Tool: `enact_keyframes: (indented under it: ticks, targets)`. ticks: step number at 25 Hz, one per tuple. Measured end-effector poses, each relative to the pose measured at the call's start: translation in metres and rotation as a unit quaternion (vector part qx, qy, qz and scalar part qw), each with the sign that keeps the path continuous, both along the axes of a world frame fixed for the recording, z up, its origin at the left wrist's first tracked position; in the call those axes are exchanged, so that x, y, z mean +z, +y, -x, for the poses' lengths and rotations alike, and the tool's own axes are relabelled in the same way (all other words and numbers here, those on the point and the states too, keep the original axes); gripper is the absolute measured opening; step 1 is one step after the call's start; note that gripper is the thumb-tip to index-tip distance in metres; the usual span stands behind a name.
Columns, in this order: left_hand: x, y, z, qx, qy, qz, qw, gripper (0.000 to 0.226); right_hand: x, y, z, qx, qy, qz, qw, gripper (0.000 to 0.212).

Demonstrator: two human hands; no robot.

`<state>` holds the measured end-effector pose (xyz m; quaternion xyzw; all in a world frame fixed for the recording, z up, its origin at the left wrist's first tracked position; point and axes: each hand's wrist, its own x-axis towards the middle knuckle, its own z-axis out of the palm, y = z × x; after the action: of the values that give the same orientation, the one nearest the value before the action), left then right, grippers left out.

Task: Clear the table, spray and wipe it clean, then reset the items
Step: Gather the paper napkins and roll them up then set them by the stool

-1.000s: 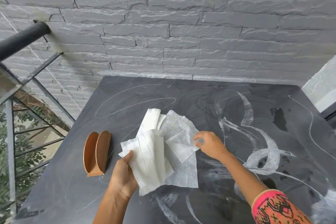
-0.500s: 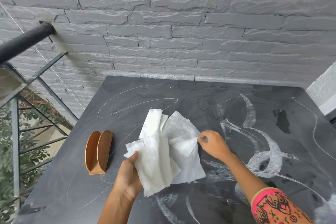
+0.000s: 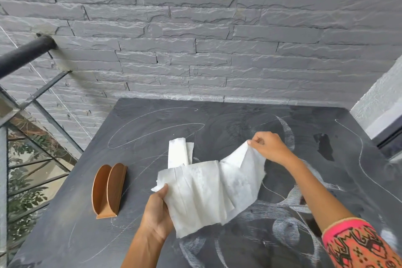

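Note:
A bundle of white paper napkins [image 3: 208, 193] hangs spread over the dark slate table [image 3: 152, 128]. My left hand [image 3: 157, 213] grips the bundle's lower left corner. My right hand [image 3: 268, 146] pinches the upper right corner of one napkin and holds it lifted and stretched out. A folded napkin strip [image 3: 178, 152] sticks up behind the bundle. An empty brown wooden napkin holder [image 3: 108, 190] stands on the table to the left of my left hand. The table shows whitish wipe streaks [image 3: 289, 135] and a dark wet patch [image 3: 325, 146].
A grey stone-brick wall [image 3: 206, 50] backs the table. On the left a black metal railing [image 3: 24, 54] runs beside the table's edge, with greenery below it. A white ledge [image 3: 382, 111] sits at the far right corner.
My right hand has pulled a napkin corner up and to the right, unfolding the bundle wider. My left hand keeps its grip at the lower left.

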<state>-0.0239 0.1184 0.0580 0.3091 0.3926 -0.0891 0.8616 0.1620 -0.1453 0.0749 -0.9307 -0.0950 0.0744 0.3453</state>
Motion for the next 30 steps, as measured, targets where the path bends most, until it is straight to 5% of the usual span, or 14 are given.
enact_keyframes:
  ticks: [9, 13, 18, 22, 26, 30]
  targets:
    - [0.001, -0.033, -0.015, -0.034, -0.016, 0.007, 0.999, 0.038, 0.021, -0.042, 0.014, -0.141, 0.028, -0.035, 0.989, 0.031]
    - [0.004, -0.047, -0.021, -0.051, 0.007, -0.01, 0.999, 0.037, 0.004, -0.038, 0.032, -0.279, 0.106, -0.163, 0.94, 0.042]
    - [0.018, -0.055, -0.04, -0.041, 0.032, -0.036, 0.998, 0.025, 0.003, -0.04, 0.04, -0.341, 0.169, -0.269, 0.885, 0.021]
    - [0.018, -0.058, -0.05, -0.061, 0.043, -0.035, 0.997, 0.025, 0.013, -0.047, 0.035, -0.344, 0.102, -0.23, 0.905, 0.034]
    - [0.012, -0.06, -0.052, -0.077, 0.044, -0.032, 0.996, 0.027, 0.001, -0.042, 0.043, -0.317, 0.091, -0.249, 0.911, 0.016]
    - [0.007, -0.066, -0.055, -0.081, 0.039, -0.035, 0.995, 0.029, -0.052, -0.022, 0.072, -0.217, 0.153, -0.116, 0.957, 0.021]
